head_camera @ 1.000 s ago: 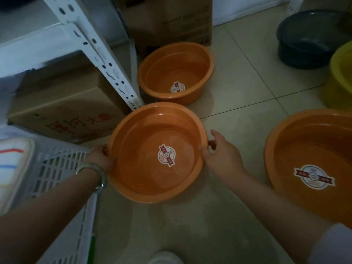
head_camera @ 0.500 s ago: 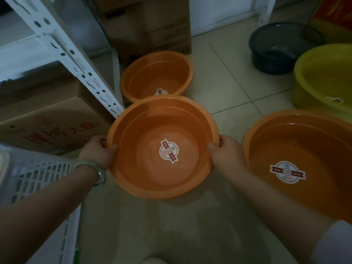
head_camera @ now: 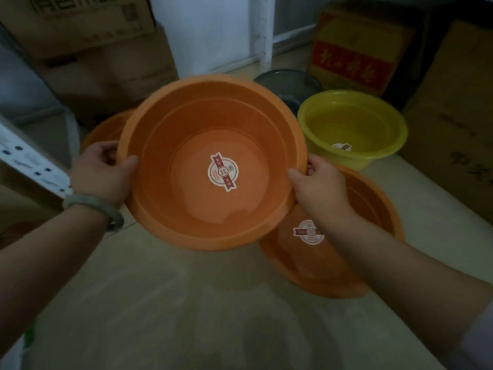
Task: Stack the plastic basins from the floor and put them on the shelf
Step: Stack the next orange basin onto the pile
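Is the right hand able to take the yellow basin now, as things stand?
Probably not at once. The right hand is gripping the rim of the lifted orange basin, as is the left hand. The yellow basin stands uncovered on the floor just beyond, so once the hand is freed the way looks open.

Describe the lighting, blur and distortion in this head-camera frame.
Head view: dim, with dark corners; the held orange basin and its sticker are fairly sharp, the shelf upright is smeared, box lettering is soft, and wide-angle stretch elongates both forearms.

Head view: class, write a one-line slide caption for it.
Both hands, left and right, hold an orange basin by its rim above a larger orange basin.
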Demonstrator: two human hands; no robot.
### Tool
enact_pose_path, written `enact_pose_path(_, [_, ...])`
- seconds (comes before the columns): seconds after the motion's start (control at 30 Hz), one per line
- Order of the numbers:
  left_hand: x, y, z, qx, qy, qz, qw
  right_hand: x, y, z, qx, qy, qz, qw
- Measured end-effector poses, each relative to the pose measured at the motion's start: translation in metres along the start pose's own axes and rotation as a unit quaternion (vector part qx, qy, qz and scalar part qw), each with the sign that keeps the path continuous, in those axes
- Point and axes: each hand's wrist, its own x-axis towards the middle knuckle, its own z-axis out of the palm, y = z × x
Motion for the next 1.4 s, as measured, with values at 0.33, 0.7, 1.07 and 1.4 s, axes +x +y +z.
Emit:
enact_pose_path(0.33, [-0.055,0.065,0.083,-0.07,-0.151,0.073,0.983,-0.006,0.038,-0.11,-0.134,0.169,0.062,0.975])
enact_pose_path(0.7, [-0.089,0.054,0.143,0.063,-0.279,0.125,0.95,-0.018,0.106,-0.134,-0.241,0.139,0.093,0.956])
enact_pose_path(1.07, [-0.087,0.034,0.162,0.12,-0.346,0.117,0.923,-0.016,0.132,-0.119,-0.197,0.064,0.192,0.959])
enact_pose_path(1.4, [-0.077,0.048,0.175,0.133,-0.423,0.06,0.894,-0.019,0.12,-0.133,-0.119,-0.036,0.305,0.944])
